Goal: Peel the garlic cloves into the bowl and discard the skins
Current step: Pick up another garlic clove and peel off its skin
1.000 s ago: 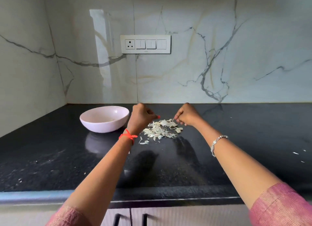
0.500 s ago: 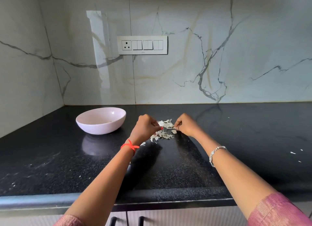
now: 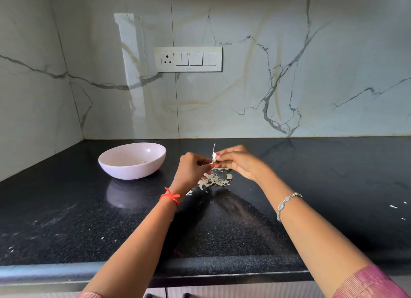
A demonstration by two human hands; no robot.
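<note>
A small white garlic clove with a thin stalk sticking up is pinched between my left hand and my right hand, a little above the black counter. Both hands' fingertips meet on the clove. Right under them lies a heap of pale garlic skins. The pale pink bowl stands on the counter to the left of my left hand, with something small and pale inside near its right wall.
The black granite counter runs to a marble wall behind and at the left. A switch plate hangs on the back wall. Small white flecks lie at the far right. Cabinet handles show below the counter's front edge.
Both hands have lifted from the skin heap and come together, now pinching a clove above it. The heap looks smaller and more gathered than a second ago.
</note>
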